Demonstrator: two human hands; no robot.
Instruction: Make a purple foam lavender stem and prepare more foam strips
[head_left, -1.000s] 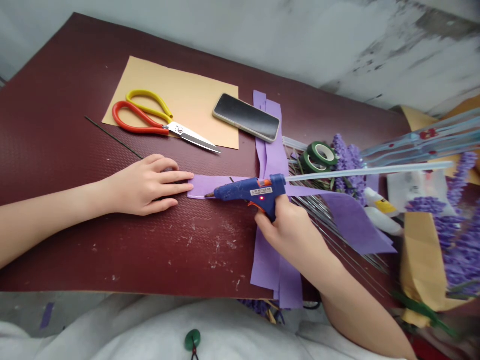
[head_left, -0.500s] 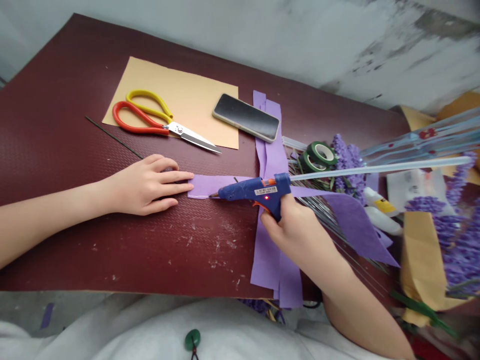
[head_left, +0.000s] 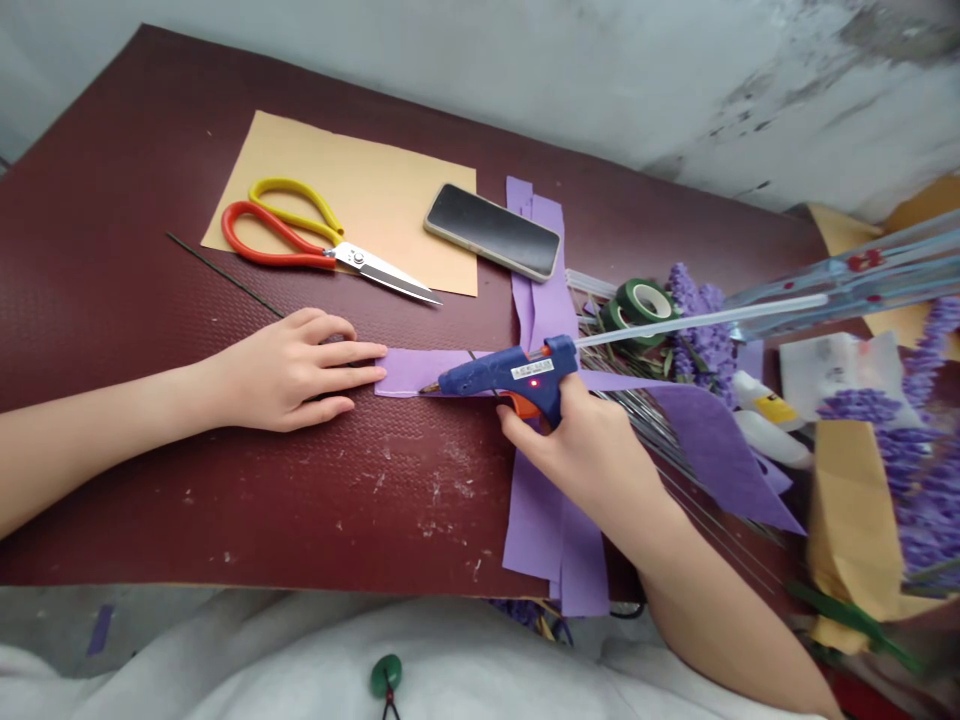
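We press our left hand (head_left: 289,368) flat, fingers open and together, on the end of the purple strip (head_left: 420,370); our right hand (head_left: 585,450) grips the glue gun (head_left: 510,378), fingers closed round its handle; the nozzle (head_left: 427,388) sits low at the strip, just below the scissors (head_left: 277,235); we do best keeping the strip pinned flat and the nozzle steady, close along it.
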